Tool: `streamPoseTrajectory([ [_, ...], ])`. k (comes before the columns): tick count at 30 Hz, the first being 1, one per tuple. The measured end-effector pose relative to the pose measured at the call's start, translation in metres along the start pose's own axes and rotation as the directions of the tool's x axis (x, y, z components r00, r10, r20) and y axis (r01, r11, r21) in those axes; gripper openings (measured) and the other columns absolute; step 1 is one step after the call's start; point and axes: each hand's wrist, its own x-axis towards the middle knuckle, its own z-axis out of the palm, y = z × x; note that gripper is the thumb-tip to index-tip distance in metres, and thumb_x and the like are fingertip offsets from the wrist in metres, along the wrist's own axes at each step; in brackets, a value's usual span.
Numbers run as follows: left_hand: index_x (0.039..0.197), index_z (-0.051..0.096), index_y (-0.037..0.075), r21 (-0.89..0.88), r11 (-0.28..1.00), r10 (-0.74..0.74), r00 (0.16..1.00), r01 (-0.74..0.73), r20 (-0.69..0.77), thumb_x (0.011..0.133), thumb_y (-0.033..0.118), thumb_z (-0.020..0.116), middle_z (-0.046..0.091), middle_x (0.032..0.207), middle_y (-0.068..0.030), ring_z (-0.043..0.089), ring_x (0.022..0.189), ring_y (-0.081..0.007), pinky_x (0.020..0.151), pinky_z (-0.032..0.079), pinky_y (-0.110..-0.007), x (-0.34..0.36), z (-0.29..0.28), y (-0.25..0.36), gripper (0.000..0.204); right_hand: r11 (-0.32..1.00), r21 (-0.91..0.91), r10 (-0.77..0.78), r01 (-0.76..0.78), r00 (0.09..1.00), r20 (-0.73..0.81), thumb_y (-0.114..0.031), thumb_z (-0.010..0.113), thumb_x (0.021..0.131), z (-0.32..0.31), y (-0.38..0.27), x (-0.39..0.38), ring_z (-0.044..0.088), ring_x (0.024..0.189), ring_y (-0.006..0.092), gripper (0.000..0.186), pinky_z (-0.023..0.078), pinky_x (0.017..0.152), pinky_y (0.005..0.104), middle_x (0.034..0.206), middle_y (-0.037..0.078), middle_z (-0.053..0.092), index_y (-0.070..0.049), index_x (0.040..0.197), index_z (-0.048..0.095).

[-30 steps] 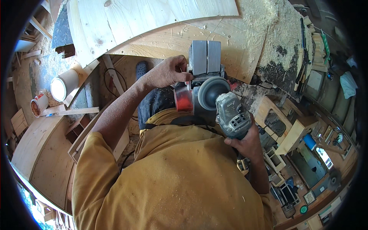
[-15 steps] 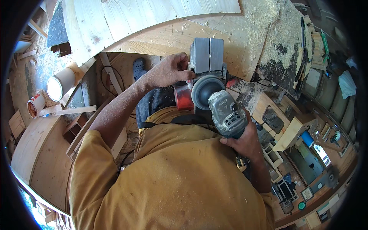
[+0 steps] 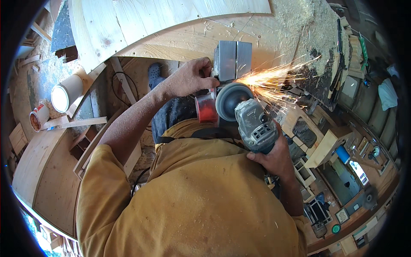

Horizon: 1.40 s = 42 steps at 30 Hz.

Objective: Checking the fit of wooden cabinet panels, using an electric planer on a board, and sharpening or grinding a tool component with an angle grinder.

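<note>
My right hand (image 3: 274, 156) is wrapped round the grey body of an angle grinder (image 3: 257, 126), whose round disc (image 3: 233, 103) is up against the near side of a bench vise. The vise has two bright metal jaws (image 3: 232, 58) side by side and a red part (image 3: 206, 108) below. A stream of orange sparks (image 3: 274, 81) sprays from the disc toward the right. My left hand (image 3: 192, 76), dusty along the forearm, is at the left of the jaws with thumb and fingers curled together. Whatever it pinches, if anything, is hidden from sight.
A curved wooden panel (image 3: 171, 15) lies across the bench beyond the vise, with wood shavings (image 3: 308, 25) to its right. At left stand a white bucket (image 3: 64, 96) and a smaller paint can (image 3: 39, 118). Wooden frames (image 3: 306, 130) and tools crowd the right side.
Sparks now fly from the disc where none showed before. The grinder and my right hand have shifted very slightly to the right; my left hand stays almost in place.
</note>
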Motion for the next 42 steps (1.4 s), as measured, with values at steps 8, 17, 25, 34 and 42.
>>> streamPoseTrajectory([
  [8,0.071,0.048,0.004,0.066,0.998,-0.006,1.000,0.007,-0.002,0.071,0.027,0.072,0.044,0.064,0.0015,0.042,0.062,-0.0087,0.055,0.037,-0.026,0.0013,-0.0008,0.0012,0.034,0.999,-0.048,-0.014,0.015,0.999,0.032,-0.032,0.086,0.057,0.0036,-0.0052,0.0033,0.061,0.098,0.0298,0.096,0.048,0.084,0.0370,0.104,0.019,0.061,0.005,0.127,0.033],
  [17,0.072,0.049,0.004,0.013,1.000,-0.009,1.000,0.009,0.020,0.072,0.026,0.073,0.045,0.064,0.0017,0.043,0.062,-0.0083,0.056,0.037,-0.025,0.0010,-0.0023,0.0037,0.033,1.000,-0.024,-0.012,0.012,1.000,0.000,-0.030,0.086,0.057,0.0046,-0.0014,0.0004,0.062,0.098,0.0303,0.095,0.048,0.084,0.0372,0.103,0.019,0.062,0.004,0.128,0.033],
  [25,0.072,0.049,0.004,-0.003,1.000,-0.001,0.999,0.001,0.032,0.072,0.026,0.073,0.047,0.065,0.0019,0.045,0.064,-0.0078,0.057,0.038,-0.025,0.0021,-0.0020,0.0006,0.032,0.999,-0.044,-0.004,0.004,1.000,0.003,-0.029,0.086,0.056,0.0071,-0.0080,0.0013,0.062,0.097,0.0313,0.095,0.048,0.084,0.0380,0.105,0.020,0.061,0.002,0.129,0.033],
  [34,0.071,0.048,0.004,-0.041,0.999,-0.005,1.000,0.006,0.023,0.071,0.026,0.074,0.044,0.065,0.0016,0.043,0.063,-0.0079,0.056,0.038,-0.025,0.0023,-0.0004,-0.0012,0.034,0.998,-0.057,0.031,-0.032,1.000,-0.002,-0.029,0.085,0.057,0.0061,-0.0032,-0.0016,0.061,0.100,0.0319,0.094,0.048,0.085,0.0383,0.105,0.019,0.061,0.001,0.129,0.033],
  [42,0.072,0.048,0.004,0.038,0.999,0.024,1.000,-0.024,0.003,0.071,0.026,0.074,0.047,0.066,0.0010,0.044,0.064,-0.0077,0.057,0.039,-0.025,0.0021,-0.0009,-0.0001,0.034,0.999,0.030,0.041,-0.039,0.998,-0.037,-0.022,0.085,0.058,0.0057,-0.0042,-0.0030,0.061,0.100,0.0286,0.090,0.048,0.085,0.0368,0.106,0.017,0.061,0.002,0.128,0.034],
])
